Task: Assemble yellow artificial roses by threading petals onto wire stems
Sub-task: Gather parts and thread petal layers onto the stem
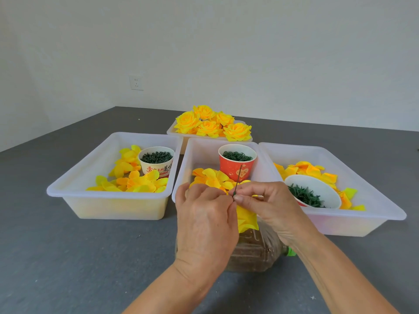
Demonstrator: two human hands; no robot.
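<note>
I see both hands meeting at centre, just in front of the middle bin. My left hand (205, 219) has fingers curled, pinching at the base of the wire stem (237, 180) w/ thumb and forefinger. My right hand (269, 203) is curled too, fingertips pinching the same stem just beside the left's. Stem is thin, dark green, stands nearly upright, tip reaching up in front of the red cup (237, 163). Yellow petals (247, 217) hang below the pinch point, between the two hands; can't tell if they're threaded on the wire or just held.

Under the hands lies a clear plastic bottle (254, 250) on its side on the grey desk (68, 257), green cap to the right.

Middle bin (197, 155): loose yellow petals + red cup of green rings. Left bin (108, 200): petals + white printed cup (156, 162) of dark green bits. Right bin (362, 214): petals + tipped white cup (317, 189) w/ green pieces. Far bin (174, 131) behind holds finished yellow roses (210, 123).
</note>
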